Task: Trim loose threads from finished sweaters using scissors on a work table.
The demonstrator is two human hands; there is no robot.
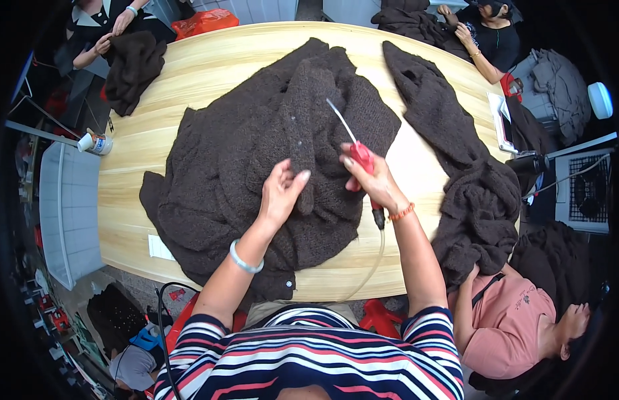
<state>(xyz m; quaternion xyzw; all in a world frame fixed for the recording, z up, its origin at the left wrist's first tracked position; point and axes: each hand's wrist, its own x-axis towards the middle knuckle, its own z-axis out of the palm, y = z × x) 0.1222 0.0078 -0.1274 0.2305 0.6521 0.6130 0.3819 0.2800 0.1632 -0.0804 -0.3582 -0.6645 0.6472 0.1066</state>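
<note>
Pinching a fold of the dark brown garment (256, 160), left hand (281, 193) lifts it taut; right hand (373, 180), fingers closed round red-handled air nozzle (359, 152), aims above it.

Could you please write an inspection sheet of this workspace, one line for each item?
Surface: wooden table, pale, oval.
Job's things: dark brown knitted garment spread flat; red-handled air tool with thin nozzle.
Clutter: second brown garment, small cup, white label.
Grip: left hand pinches the knit; right hand is closed on the tool.
Cables: clear hose hangs from the tool.
Surroundings: other people handle brown garments around the table.
</note>
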